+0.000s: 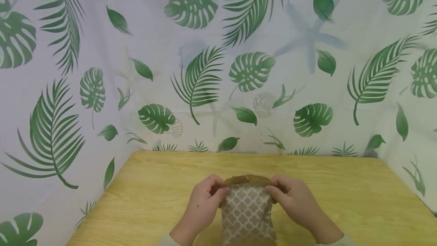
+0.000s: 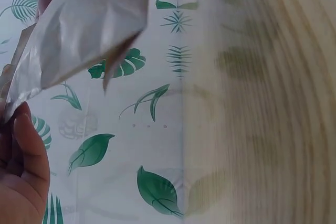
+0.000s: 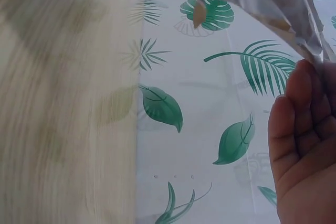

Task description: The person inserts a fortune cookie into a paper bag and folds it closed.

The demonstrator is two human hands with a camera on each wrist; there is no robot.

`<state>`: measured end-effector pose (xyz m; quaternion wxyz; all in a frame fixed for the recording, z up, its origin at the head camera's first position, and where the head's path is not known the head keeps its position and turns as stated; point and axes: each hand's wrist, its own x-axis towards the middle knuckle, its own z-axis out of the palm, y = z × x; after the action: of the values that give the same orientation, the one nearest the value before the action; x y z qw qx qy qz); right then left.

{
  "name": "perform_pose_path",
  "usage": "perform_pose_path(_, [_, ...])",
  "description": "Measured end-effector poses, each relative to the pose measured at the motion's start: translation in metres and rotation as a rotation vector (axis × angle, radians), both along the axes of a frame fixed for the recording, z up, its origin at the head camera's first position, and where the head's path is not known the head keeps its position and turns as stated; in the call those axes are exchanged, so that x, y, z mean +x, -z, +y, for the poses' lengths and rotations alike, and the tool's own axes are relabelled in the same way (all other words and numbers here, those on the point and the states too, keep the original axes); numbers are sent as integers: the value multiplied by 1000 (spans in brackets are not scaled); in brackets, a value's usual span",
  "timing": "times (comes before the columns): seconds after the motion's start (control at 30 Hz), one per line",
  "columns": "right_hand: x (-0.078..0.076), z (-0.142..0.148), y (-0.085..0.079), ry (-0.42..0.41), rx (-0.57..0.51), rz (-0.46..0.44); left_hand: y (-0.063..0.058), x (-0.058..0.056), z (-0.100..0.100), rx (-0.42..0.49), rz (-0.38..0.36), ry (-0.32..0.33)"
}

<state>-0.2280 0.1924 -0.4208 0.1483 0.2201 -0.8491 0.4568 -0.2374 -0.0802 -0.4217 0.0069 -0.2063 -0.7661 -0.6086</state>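
A paper bag (image 1: 247, 212) with a pale lattice pattern on brown hangs upright between both hands in the head view, its lower end cut off by the frame. Along its top runs a plain brown band (image 1: 248, 179) with a ragged edge. My left hand (image 1: 205, 200) pinches the top left corner between thumb and fingers. At the opposite corner, my right hand (image 1: 295, 200) pinches it the same way. From the left wrist, the bag's back (image 2: 84, 30) looks plain and slightly shiny, with a loose flap at its lower edge.
A yellow wood-grain table (image 1: 164, 174) spreads beneath the hands. Behind it and on both sides hangs a white sheet (image 1: 211, 132) printed with green leaves, meeting the table's back edge.
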Motion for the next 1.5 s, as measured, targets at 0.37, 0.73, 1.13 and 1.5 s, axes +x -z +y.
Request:
perform_pose_path(0.37, [-2, 5, 1, -175, -175, -96, -1, -1, -5, 58, -25, 105])
perform_pose_path(0.73, [0, 7, 7, -360, -333, -223, 1, 4, -4, 125, -91, 144])
perform_pose_path(1.13, [1, -4, 2, -376, -209, -213, 4, 6, 6, 10, -69, 181])
perform_pose_path(1.5, [-1, -3, 7, -329, -155, -207, 3, 3, 1, 19, 9, 194])
